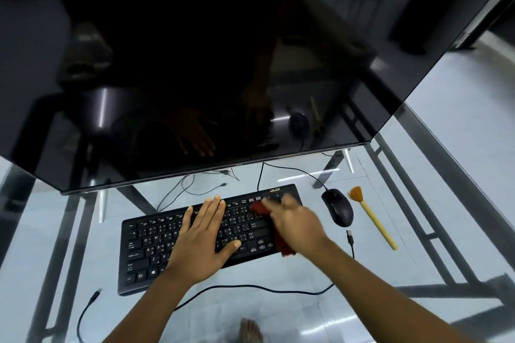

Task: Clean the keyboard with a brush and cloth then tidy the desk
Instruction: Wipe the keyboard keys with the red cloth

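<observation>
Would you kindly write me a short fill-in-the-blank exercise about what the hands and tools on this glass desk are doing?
1. The right hand wipes with a red ____.
2. The left hand rests flat on the black ____.
3. The brush lies untouched, just right of the black ____.

Missing words: cloth; keyboard; mouse.

Matt black plastic keyboard [195, 234] on clear glass desk [278, 287] — dark red cloth [282, 242], wooden-handled brush [374, 221], glossy monitor [195, 64].
</observation>
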